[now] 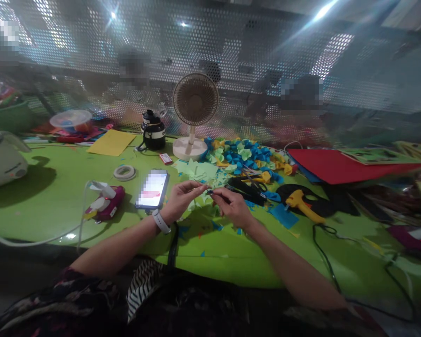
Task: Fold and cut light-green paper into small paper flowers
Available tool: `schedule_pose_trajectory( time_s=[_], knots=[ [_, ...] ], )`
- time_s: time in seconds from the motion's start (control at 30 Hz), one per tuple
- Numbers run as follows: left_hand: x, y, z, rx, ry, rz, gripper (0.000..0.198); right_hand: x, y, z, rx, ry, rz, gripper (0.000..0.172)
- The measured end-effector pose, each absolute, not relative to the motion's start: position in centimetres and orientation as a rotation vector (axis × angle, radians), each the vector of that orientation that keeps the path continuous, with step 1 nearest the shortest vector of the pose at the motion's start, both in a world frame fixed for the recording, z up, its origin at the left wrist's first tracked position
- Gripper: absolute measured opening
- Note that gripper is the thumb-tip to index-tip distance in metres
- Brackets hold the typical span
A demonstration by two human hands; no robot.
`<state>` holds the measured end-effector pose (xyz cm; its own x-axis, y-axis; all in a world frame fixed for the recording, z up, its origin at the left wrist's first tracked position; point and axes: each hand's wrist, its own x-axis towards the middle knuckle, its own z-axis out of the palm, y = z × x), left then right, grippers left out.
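My left hand [182, 199] and my right hand [233, 206] meet above the green table, fingertips pinched close together. Between them is a small dark bit, too small to name. Just beyond my hands lie pale green paper pieces [198, 171] and a heap of folded paper flowers [249, 154] in blue, green and yellow. Behind my right hand rests a black stapler-like tool [246, 191], next to scissors [261, 186]. A lit phone [153, 189] lies left of my left hand, which has a pale watch [161, 221] at the wrist.
A desk fan [195, 99], a black jug [153, 131] and a tape roll [124, 172] stand or lie behind. At left is a purple power block [107, 206] with cords. A yellow glue gun [303, 206] and red sheets [351, 166] lie at right.
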<state>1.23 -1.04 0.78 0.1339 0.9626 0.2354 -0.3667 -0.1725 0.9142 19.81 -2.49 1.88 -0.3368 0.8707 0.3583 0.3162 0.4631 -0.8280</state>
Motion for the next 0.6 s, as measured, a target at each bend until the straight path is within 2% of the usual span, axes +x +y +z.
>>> schedule_pose_trajectory(
  time_s=[0.13,0.33,0.6],
  knots=[
    [1.15,-0.95,0.75,1.109,0.674,1.32,0.019,19.79,-2.55,2.03,-1.026,-1.884,0.956,0.031],
    [1.27,-1.14,1.14,1.091,0.711,1.391,0.02,19.45,-2.77,1.57,-1.052,-1.917,0.756,0.029],
    [1.41,-1.3,1.32,1.128,0.714,1.39,0.022,19.66,-2.6,1.69,-1.033,-1.913,0.9,0.026]
  ],
)
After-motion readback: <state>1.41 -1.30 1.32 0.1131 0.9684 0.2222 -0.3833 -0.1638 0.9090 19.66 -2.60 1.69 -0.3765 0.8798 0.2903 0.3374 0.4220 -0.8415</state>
